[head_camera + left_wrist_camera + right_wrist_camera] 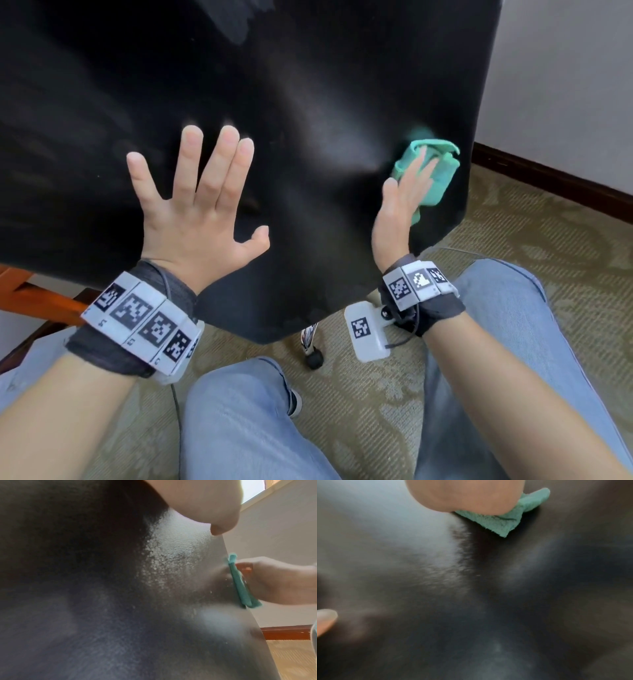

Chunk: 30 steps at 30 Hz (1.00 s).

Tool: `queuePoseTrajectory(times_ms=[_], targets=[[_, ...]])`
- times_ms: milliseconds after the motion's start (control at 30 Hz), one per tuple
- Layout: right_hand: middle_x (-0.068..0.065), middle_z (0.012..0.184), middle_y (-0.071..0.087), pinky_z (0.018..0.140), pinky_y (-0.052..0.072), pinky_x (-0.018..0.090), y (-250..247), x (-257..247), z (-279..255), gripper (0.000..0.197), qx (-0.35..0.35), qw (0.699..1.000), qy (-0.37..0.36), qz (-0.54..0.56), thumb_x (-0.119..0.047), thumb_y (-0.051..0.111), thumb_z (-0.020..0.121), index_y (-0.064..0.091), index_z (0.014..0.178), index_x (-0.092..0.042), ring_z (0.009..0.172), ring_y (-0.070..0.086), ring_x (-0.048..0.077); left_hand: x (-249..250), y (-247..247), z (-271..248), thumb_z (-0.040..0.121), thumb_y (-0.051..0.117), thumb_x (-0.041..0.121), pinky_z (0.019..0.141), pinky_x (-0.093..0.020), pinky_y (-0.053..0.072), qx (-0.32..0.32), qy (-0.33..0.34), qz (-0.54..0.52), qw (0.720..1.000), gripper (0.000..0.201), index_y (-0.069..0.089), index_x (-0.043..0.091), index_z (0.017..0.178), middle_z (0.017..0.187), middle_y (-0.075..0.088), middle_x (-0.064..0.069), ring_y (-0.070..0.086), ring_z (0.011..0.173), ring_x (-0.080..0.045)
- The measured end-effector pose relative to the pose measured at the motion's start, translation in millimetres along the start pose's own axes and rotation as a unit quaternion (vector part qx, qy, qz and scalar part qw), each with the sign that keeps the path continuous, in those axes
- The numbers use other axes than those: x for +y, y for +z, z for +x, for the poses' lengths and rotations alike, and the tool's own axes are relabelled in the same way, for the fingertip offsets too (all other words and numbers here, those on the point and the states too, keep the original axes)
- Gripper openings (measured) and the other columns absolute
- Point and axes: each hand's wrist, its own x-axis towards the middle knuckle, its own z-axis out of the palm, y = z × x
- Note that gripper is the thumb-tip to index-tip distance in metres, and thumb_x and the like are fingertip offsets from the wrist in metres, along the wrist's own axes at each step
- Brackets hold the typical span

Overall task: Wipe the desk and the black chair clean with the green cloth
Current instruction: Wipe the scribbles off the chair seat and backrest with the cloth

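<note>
The black chair [274,102] fills most of the head view, its smooth back facing me. My left hand [198,198] lies flat against it with fingers spread straight, holding nothing. My right hand [407,192] presses the folded green cloth [442,171] against the chair's right part, near its edge, with straight fingers. In the left wrist view the green cloth [240,582] shows edge-on between that hand [274,581] and the chair [85,588]. In the right wrist view a corner of the cloth [503,522] sticks out under the palm [467,493]. The desk is not in view.
Patterned beige carpet [513,222] lies under the chair. A chair leg with a black caster [313,359] stands between my knees [246,411]. A dark wooden skirting board [548,178] runs along the white wall at right. Orange wooden furniture [30,298] shows at left.
</note>
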Motion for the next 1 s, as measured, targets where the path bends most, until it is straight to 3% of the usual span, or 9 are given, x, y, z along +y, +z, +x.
queuePoseTrajectory(times_ms=[133,267,333,433,567,667,800,900,1000], targets=[[0.008,0.158,-0.013,0.111,-0.014,0.031,15.1,-30.5,-23.8,0.058,-0.075,0.986,-0.148,-0.002,-0.014,0.029,0.093,0.006,0.144,-0.03,0.143,-0.021,0.027,0.6,-0.9,-1.6,0.082,0.038,0.058,0.094,-0.067,0.008,-0.001,0.001,0.001,1.0,0.095,-0.011,0.013,0.151,0.151,-0.004,-0.003,-0.029,0.141,-0.019],[0.012,0.158,-0.01,0.106,-0.017,0.009,21.2,-13.5,-21.8,0.057,-0.06,0.983,-0.167,-0.057,-0.013,0.031,0.094,0.004,0.143,-0.028,0.143,-0.018,0.028,0.2,-1.5,-0.7,0.082,0.037,0.059,0.095,-0.067,0.007,-0.005,0.004,0.005,1.0,0.096,-0.013,0.013,0.15,0.15,-0.006,-0.003,-0.03,0.141,-0.019],[0.014,0.158,-0.009,0.104,-0.016,0.006,17.0,9.7,-17.2,0.059,-0.042,0.987,-0.124,-0.095,-0.016,0.029,0.095,0.003,0.148,-0.016,0.144,-0.015,0.028,0.8,-1.3,0.0,0.083,0.036,0.059,0.095,-0.067,0.007,-0.004,0.008,0.013,1.0,0.095,-0.012,0.012,0.15,0.15,-0.006,-0.004,-0.03,0.14,-0.02],[0.014,0.157,-0.012,0.107,-0.012,0.015,7.3,50.8,-15.2,0.059,-0.017,0.993,0.027,-0.116,-0.018,0.021,0.097,-0.003,0.148,-0.001,0.145,-0.011,0.026,1.6,-0.8,-0.1,0.082,0.036,0.059,0.095,-0.067,0.007,-0.001,0.008,0.014,1.0,0.095,-0.011,0.012,0.15,0.151,-0.006,-0.003,-0.031,0.14,-0.02],[0.008,0.158,-0.011,0.112,-0.002,0.028,-0.8,76.7,-18.3,0.054,-0.017,0.973,0.186,-0.133,-0.013,0.019,0.102,-0.005,0.15,-0.005,0.146,-0.006,0.023,1.5,0.0,-1.4,0.081,0.036,0.059,0.095,-0.067,0.008,0.005,0.008,0.021,1.0,0.096,-0.011,0.012,0.15,0.151,-0.005,-0.003,-0.021,0.143,-0.024],[0.011,0.159,-0.01,0.114,-0.002,0.033,1.0,70.0,-27.0,0.054,-0.017,0.966,0.244,-0.087,-0.012,0.018,0.101,-0.003,0.15,-0.005,0.146,-0.005,0.024,2.9,-0.3,-1.6,0.08,0.035,0.061,0.095,-0.066,0.009,0.011,0.019,0.056,0.998,0.099,-0.013,0.009,0.149,0.15,-0.006,-0.005,-0.007,0.138,-0.027],[0.006,0.159,-0.011,0.115,0.001,0.031,10.1,43.0,-43.8,0.059,-0.028,0.976,0.213,-0.029,-0.013,0.023,0.1,-0.007,0.15,-0.01,0.146,-0.005,0.021,1.3,-2.2,-2.0,0.08,0.036,0.063,0.096,-0.065,0.009,0.009,0.02,0.061,0.998,0.101,-0.013,0.007,0.149,0.15,-0.004,-0.006,-0.007,0.137,-0.028],[0.019,0.156,-0.014,0.116,-0.004,0.037,17.8,25.2,-67.4,0.064,-0.11,0.987,0.085,-0.076,-0.021,0.02,0.094,-0.011,0.148,-0.004,0.145,-0.008,0.031,3.0,-5.6,-1.9,0.079,0.034,0.064,0.098,-0.063,0.011,0.003,0.026,0.072,0.997,0.102,-0.015,0.006,0.148,0.151,0.006,-0.006,-0.007,0.136,-0.028],[0.005,0.157,-0.015,0.118,-0.005,0.036,28.8,12.0,-93.6,0.063,-0.185,0.98,-0.01,-0.076,-0.026,0.022,0.091,-0.013,0.143,-0.03,0.145,-0.012,0.023,4.9,-10.7,-1.7,0.079,0.032,0.065,0.1,-0.062,0.011,-0.008,0.026,0.082,0.996,0.102,-0.016,0.006,0.147,0.151,0.005,-0.006,-0.009,0.136,-0.029]])
